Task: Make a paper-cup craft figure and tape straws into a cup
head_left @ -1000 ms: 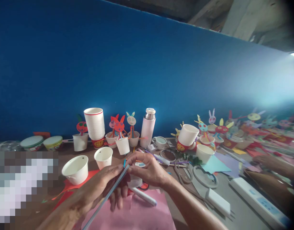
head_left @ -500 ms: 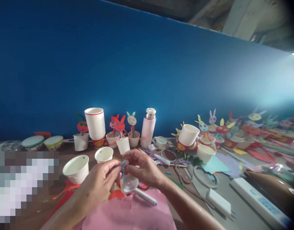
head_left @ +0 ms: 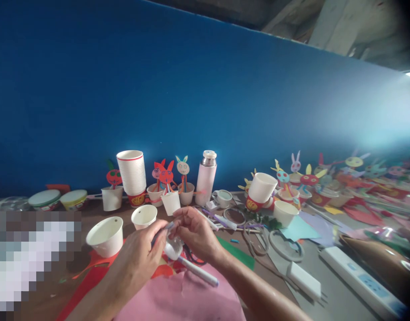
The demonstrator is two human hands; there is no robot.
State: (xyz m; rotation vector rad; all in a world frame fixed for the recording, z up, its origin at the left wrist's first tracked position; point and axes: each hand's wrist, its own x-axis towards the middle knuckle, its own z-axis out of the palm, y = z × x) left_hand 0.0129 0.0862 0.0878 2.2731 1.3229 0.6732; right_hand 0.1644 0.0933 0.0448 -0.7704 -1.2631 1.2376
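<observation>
Left hand (head_left: pixel 140 249) pinching a grey-blue strip (head_left: pixel 170 226), right hand (head_left: pixel 200 235) curled close by, its grip unclear, white marker (head_left: pixel 202 273) lying over pink paper (head_left: pixel 181 301).

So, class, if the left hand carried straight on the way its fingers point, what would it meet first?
Probably the right hand: its curled fingers lie ahead, in line with the left hand, though depth is hard to judge.
</observation>
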